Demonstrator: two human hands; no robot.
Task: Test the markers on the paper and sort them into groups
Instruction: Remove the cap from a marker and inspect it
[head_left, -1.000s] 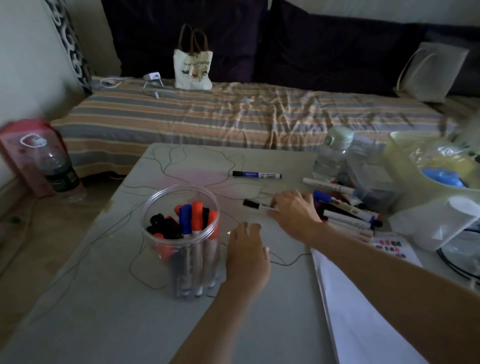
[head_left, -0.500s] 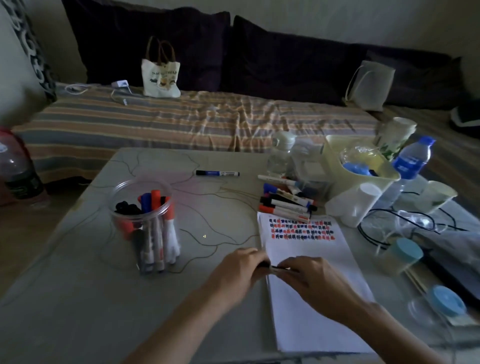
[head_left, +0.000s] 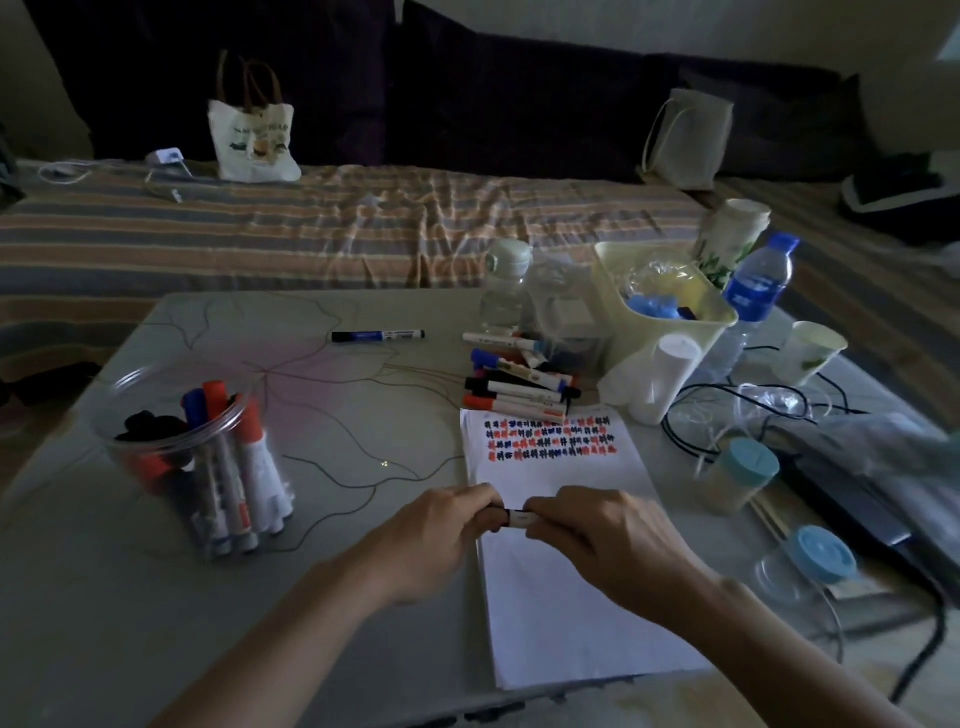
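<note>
Hands (head_left: 439, 540) (head_left: 602, 543) grip one marker (head_left: 511, 517) above paper (head_left: 561, 582), marker jar (head_left: 192, 452) left.

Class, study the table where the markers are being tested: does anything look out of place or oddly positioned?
One blue-capped marker lies alone mid-table, apart from the marker pile above the paper and from the clear tub of markers. A white roll lies tipped against the yellow bin. Nothing looks spilled.
</note>
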